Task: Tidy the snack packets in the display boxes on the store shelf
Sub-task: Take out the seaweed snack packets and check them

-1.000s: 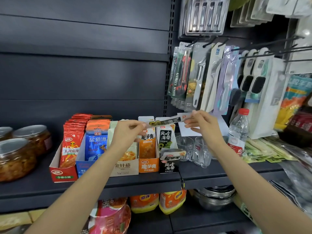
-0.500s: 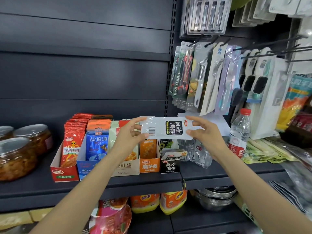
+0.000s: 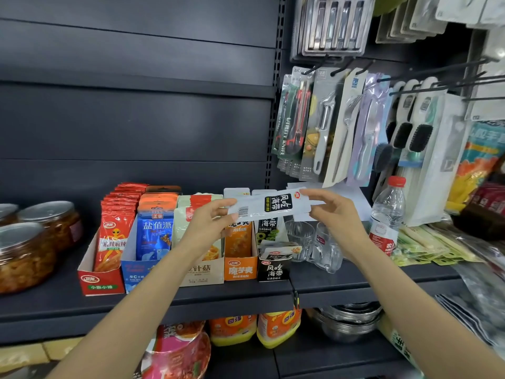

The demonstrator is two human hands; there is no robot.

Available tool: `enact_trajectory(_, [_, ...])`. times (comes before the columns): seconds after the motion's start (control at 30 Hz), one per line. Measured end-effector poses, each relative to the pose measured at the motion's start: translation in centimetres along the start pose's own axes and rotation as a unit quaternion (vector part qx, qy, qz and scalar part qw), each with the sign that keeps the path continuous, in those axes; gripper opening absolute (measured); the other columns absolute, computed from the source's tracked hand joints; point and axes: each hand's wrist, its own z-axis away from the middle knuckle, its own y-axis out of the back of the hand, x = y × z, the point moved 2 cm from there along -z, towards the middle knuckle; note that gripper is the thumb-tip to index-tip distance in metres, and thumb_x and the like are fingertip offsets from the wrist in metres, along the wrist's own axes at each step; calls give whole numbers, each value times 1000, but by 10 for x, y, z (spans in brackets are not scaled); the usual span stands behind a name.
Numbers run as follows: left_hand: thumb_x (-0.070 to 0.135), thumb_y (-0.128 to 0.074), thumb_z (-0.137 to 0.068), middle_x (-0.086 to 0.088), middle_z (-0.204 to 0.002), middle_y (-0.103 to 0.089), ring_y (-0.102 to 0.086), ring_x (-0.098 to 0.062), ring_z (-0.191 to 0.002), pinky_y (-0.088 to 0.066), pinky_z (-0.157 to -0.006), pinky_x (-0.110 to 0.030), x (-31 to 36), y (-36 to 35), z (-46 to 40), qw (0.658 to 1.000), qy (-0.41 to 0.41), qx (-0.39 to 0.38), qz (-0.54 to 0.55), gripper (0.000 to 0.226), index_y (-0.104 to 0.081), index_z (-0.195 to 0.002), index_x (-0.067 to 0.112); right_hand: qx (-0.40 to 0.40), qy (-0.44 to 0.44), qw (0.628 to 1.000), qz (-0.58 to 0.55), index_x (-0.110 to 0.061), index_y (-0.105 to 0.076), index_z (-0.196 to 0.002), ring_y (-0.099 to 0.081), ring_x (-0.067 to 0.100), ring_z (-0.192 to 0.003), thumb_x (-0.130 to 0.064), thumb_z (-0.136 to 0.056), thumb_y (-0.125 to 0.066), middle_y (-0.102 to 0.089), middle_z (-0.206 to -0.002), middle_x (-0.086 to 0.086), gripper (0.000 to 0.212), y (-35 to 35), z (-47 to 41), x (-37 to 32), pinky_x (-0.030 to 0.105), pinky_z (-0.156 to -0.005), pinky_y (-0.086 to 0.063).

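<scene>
A white seaweed snack packet (image 3: 269, 205) with a black label and a barcode lies sideways in the air above the display boxes. My left hand (image 3: 207, 228) pinches its left end and my right hand (image 3: 332, 214) pinches its right end. Below it stands the black seaweed box (image 3: 273, 268) with a few packets lying loose inside. To its left stand the orange box (image 3: 240, 269), the beige box (image 3: 200, 272), the blue box (image 3: 136, 272) and the red box (image 3: 99, 281), each with upright packets.
Glass jars (image 3: 26, 250) of pickles stand at the left of the shelf (image 3: 218, 296). Clear glass mugs (image 3: 314, 242) and a water bottle (image 3: 386, 217) sit right of the boxes. Utensil packs (image 3: 322, 127) hang above on hooks. Bottles and steel bowls fill the lower shelf.
The packet was edge-on to me a second ago; both hands have turned it so that its printed face shows, and it now tilts slightly, still held above the boxes.
</scene>
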Motion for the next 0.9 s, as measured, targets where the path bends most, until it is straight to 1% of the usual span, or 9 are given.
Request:
enact_trajectory(0.07, [12, -60, -91, -4, -115, -61, -61, -18, -100, -55, -75, -27, 0, -2, 0, 1000, 3, 0, -13, 28, -62, -117, 22, 10, 29, 999, 44, -22, -71, -90, -65, 6, -80, 2, -82, -66, -69, -101, -4, 26, 1, -1, 0, 11, -62, -46])
enact_trajectory(0.13, [16, -59, -92, -1, -108, -64, -61, -13, -90, -52, -72, -23, 3, -5, -1, 999, -14, 7, -50, 25, -63, -116, 20, 31, 41, 997, 61, -26, -71, -81, -64, 7, -96, -5, -79, -71, -69, -98, -10, 21, 2, -4, 1, 18, -82, -47])
enact_trajectory(0.23, [21, -52, -95, 12, -94, -62, -59, -2, -79, -46, -64, -15, 7, -10, -3, 992, -48, 21, -113, 22, -62, -115, 20, 46, 48, 996, 63, -25, -71, -76, -64, 8, -101, -12, -79, -73, -70, -96, -10, 14, 3, -9, 0, 27, -93, -46])
enact_trajectory(0.4, [26, -47, -98, 6, -112, -63, -56, -2, -95, -41, -72, -11, 3, -14, -8, 962, -116, 35, -243, 29, -57, -123, 19, 92, 77, 983, 140, -24, -66, -77, -58, 8, -97, -16, -81, -71, -65, -98, -11, 10, 4, -14, 2, 15, -84, -44])
enact_trajectory(0.5, [27, -52, -95, 5, -130, -54, -48, -7, -117, -38, -95, -18, -2, -11, -11, 921, -160, 36, -352, 35, -53, -130, 22, 101, 79, 974, 188, -15, -67, -86, -54, 7, -96, -15, -82, -70, -62, -105, -5, 6, 3, -19, 6, 4, -77, -39])
enact_trajectory(0.6, [36, -56, -92, 5, -144, -41, -32, -12, -135, -26, -110, -30, -9, -7, -12, 858, -181, -5, -480, 50, -43, -139, 25, 45, 83, 965, 244, -16, -67, -82, -56, -5, -74, -16, -84, -69, -65, -82, -11, 3, -1, -22, 6, 4, -65, -38])
enact_trajectory(0.67, [42, -57, -90, 5, -152, -28, -20, -14, -141, -17, -115, -34, -13, -5, -12, 827, -183, -24, -531, 61, -33, -145, 27, 6, 96, 955, 280, -19, -66, -79, -56, -4, -68, -16, -85, -68, -64, -73, -11, 7, -6, -23, 4, 10, -62, -41])
enact_trajectory(0.77, [49, -55, -89, 4, -158, -12, -7, -16, -146, -9, -117, -37, -17, -4, -15, 787, -179, -46, -588, 72, -21, -149, 29, -73, 89, 942, 316, -17, -69, -83, -55, -5, -63, -19, -88, -64, -64, -70, -11, 7, -15, -25, 5, 12, -59, -39])
enact_trajectory(0.9, [54, -54, -88, 3, -160, -4, 0, -16, -146, -5, -117, -36, -23, -3, -20, 753, -172, -58, -633, 78, -15, -150, 29, -178, 52, 908, 375, -13, -72, -85, -60, 14, -71, -25, -87, -67, -69, -78, 1, 13, -29, -26, 14, 23, -65, -45])
